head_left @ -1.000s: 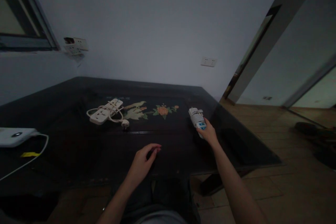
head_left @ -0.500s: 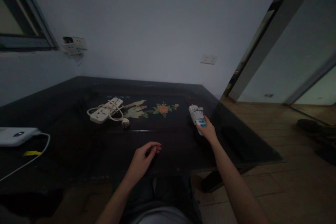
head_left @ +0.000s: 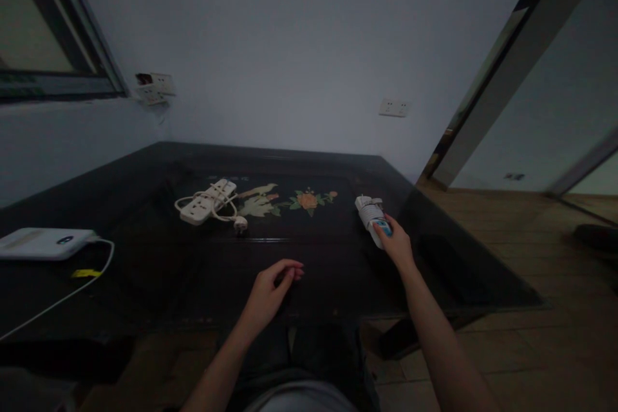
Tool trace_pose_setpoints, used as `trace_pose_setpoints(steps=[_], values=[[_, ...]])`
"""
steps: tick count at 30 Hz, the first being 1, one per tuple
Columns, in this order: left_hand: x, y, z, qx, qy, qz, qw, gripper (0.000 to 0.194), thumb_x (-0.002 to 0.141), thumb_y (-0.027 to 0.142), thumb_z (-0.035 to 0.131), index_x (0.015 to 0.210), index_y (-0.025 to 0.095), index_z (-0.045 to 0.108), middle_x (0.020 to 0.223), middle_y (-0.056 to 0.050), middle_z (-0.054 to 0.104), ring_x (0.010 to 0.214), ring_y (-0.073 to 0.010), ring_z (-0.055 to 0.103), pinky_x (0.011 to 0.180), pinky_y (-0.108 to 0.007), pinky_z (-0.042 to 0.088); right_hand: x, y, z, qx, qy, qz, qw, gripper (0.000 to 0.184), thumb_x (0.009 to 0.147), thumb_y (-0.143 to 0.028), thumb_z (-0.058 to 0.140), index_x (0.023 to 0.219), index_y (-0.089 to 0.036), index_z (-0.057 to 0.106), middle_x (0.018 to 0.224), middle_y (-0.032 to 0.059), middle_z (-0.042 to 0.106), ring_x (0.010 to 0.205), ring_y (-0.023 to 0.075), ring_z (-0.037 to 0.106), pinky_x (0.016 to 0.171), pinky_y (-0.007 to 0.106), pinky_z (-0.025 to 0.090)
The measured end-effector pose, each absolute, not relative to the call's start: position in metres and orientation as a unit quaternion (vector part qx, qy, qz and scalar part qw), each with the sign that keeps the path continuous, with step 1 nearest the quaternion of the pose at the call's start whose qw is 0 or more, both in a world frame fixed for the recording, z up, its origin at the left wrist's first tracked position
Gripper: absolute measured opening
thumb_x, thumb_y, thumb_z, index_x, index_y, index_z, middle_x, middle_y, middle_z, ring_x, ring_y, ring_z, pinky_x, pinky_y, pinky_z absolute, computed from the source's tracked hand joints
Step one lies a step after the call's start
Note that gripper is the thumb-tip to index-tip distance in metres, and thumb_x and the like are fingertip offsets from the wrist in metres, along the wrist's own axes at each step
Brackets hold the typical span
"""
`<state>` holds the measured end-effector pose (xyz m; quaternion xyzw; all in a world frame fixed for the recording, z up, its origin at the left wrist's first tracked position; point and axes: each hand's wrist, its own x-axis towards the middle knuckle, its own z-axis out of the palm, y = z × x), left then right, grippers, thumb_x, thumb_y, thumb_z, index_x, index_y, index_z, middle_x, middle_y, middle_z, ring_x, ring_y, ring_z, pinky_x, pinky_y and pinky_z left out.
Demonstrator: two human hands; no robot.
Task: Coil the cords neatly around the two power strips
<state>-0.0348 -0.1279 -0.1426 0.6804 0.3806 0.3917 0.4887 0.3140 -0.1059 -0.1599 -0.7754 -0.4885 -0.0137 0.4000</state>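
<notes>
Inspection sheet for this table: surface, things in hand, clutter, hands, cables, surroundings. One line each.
Surface: dark table with a flower picture on top.
Things in hand: blue-faced power strip.
Clutter: white power strip, white device, yellow piece, all toward the left.
Hands: right hand grips the blue-faced power strip; left hand loosely curled, nothing seen in it.
Cables: grey cord wound around the held strip; beige cord looped over the white power strip; white cable runs from the device past the picture's left edge.
Surroundings: wall with sockets, window, floor.
</notes>
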Motion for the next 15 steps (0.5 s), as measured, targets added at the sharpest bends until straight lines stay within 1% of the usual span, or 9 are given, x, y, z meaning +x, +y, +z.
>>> trace_pose_setpoints(steps=[6,8,11,13,15], values=[[-0.035,-0.128,-0.142,0.675,0.38,0.398,0.491,0.025,0.086,0.034,0.052,0.095,0.017,0.068,0.089,-0.007,0.072,0.083,-0.0199,0.068,0.079,-0.033,0.053,0.314,-0.11,-0.157,-0.749,-0.486,-0.074,0.444,0.061,0.081,-0.052,0.049,0.121,-0.008,0.058,0.119,0.0202,0.062,0.109,0.0301,0.058,0.094,0.045,0.044],[-0.035,-0.127,-0.143,0.672,0.377,0.402,0.495,0.024,0.086,0.034,0.053,0.095,0.017,0.068,0.089,-0.007,0.072,0.083,-0.0201,0.068,0.08,-0.033,0.053,0.313,-0.111,-0.154,-0.734,-0.49,-0.104,0.458,0.055,0.082,-0.049,0.048,0.118,-0.009,0.059,0.117,0.0192,0.062,0.109,0.0294,0.056,0.096,0.046,0.042],[-0.036,-0.126,-0.142,0.651,0.373,0.423,0.508,0.025,0.087,0.035,0.053,0.097,0.017,0.066,0.091,-0.008,0.072,0.085,-0.0201,0.068,0.081,-0.033,0.052,0.309,-0.115,-0.146,-0.703,-0.505,-0.153,0.477,0.046,0.084,-0.044,0.046,0.113,-0.012,0.06,0.117,0.0174,0.06,0.116,0.0287,0.05,0.101,0.048,0.036],[-0.038,-0.123,-0.136,0.634,0.373,0.448,0.508,0.026,0.087,0.035,0.053,0.1,0.016,0.065,0.091,-0.008,0.071,0.084,-0.0194,0.067,0.08,-0.032,0.052,0.304,-0.117,-0.142,-0.681,-0.518,-0.178,0.486,0.04,0.085,-0.041,0.046,0.111,-0.014,0.061,0.117,0.0155,0.059,0.12,0.0279,0.046,0.104,0.048,0.033],[-0.043,-0.115,-0.123,0.628,0.374,0.479,0.486,0.027,0.087,0.035,0.053,0.104,0.016,0.062,0.092,-0.007,0.071,0.083,-0.0181,0.067,0.08,-0.031,0.052,0.298,-0.119,-0.138,-0.662,-0.532,-0.194,0.491,0.034,0.086,-0.039,0.047,0.107,-0.017,0.062,0.114,0.0135,0.059,0.12,0.0269,0.045,0.104,0.048,0.033]])
